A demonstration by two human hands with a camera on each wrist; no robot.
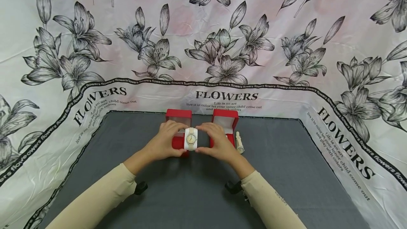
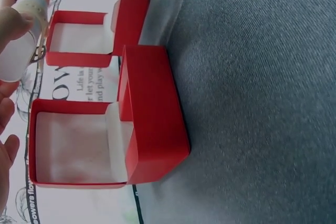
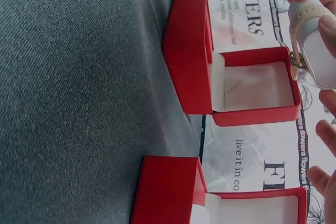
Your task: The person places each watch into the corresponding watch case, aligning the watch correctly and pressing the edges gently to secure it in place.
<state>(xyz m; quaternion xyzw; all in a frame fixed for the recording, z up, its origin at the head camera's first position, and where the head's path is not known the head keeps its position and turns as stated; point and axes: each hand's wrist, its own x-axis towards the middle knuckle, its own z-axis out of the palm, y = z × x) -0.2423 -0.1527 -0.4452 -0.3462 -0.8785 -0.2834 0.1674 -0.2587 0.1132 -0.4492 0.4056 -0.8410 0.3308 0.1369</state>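
Between my two hands is a cream-strapped watch (image 1: 191,138) wrapped round a white cushion (image 2: 18,59), with its round dial towards me. My left hand (image 1: 163,141) pinches the left end of the cushion between thumb and fingers. The right hand (image 1: 220,142) does the same at the right end. Just behind the hands stand two red boxes with raised lids: the left box (image 1: 178,113) and the right box (image 1: 225,113). A white cushion (image 3: 200,214) shows inside the right box. To the right of that box lies a second cream watch (image 1: 240,142).
Grey cloth (image 1: 197,193) covers the table. A white floral sheet (image 1: 229,98) with printed lettering rises behind it and along both sides. Black wrist mounts (image 1: 141,188) show under both forearms.
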